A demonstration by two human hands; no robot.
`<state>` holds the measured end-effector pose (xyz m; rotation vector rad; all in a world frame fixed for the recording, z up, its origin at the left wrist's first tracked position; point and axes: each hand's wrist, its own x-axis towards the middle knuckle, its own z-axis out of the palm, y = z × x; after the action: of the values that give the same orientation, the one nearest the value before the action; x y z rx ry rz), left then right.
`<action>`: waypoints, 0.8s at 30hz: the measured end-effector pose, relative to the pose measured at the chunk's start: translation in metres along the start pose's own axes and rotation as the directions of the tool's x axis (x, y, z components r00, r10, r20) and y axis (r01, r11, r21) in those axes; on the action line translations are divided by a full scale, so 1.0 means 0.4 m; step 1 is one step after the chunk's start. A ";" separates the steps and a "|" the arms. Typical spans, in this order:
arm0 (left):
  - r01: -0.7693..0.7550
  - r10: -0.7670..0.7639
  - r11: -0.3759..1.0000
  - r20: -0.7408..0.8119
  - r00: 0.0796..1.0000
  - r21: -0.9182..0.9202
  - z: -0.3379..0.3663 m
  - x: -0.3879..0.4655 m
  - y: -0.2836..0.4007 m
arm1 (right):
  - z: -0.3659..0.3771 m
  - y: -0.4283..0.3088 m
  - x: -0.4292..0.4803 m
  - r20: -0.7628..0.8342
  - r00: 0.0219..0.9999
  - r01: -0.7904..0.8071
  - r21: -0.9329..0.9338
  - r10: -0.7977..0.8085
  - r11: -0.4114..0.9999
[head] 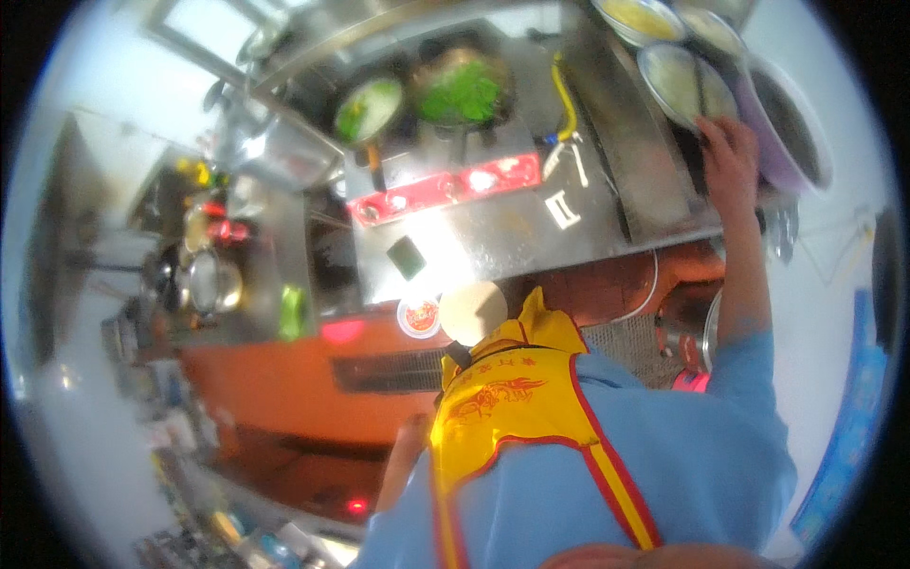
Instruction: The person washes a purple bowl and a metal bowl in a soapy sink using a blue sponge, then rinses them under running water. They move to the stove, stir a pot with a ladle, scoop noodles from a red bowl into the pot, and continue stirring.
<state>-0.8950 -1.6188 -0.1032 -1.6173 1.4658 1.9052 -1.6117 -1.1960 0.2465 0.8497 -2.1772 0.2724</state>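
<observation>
My right hand (pixel 731 153) reaches out to the near rim of a bowl (pixel 672 82) with pale contents at the upper right. A dark, thin utensil (pixel 700 85) lies across that bowl, its lower end at my fingers; blur hides how firmly they close on it. My left hand (pixel 414 430) hangs low beside my yellow apron (pixel 508 387), partly hidden and too blurred to read. On the stove, one pan (pixel 370 110) contains white and green food, and another (pixel 462 92) is heaped with green leaves.
Beside the bowl stands a lilac bucket (pixel 789 121), with a bowl of yellow food (pixel 640 20) farther back. A red control panel (pixel 448 188) runs along the stove front. A dark green pad (pixel 406 257) lies on the steel counter. Metal bowls (pixel 206 281) stand at left.
</observation>
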 end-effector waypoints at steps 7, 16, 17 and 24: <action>-0.026 0.024 0.995 0.027 0.999 0.093 -0.008 0.063 0.113 | 0.023 -0.207 0.137 -0.383 0.882 0.025 0.619 0.274 0.785; -0.094 0.124 0.973 -0.131 0.984 0.211 -0.068 0.172 0.401 | 0.493 -0.474 0.301 0.204 0.834 -0.511 0.634 0.512 0.580; -0.128 0.160 0.961 -0.114 0.981 0.246 -0.063 0.163 0.408 | 0.543 -0.474 0.301 0.285 0.775 -0.589 0.650 0.564 0.481; -0.090 0.102 0.984 -0.078 0.992 0.153 -0.066 0.112 0.299 | 0.711 -0.477 0.317 0.712 0.401 -0.618 0.675 0.576 -0.404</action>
<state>-0.9804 -1.7133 -0.0758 -1.6044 1.7062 1.7465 -1.7148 -1.5267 0.1308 -0.1307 -1.9368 2.6577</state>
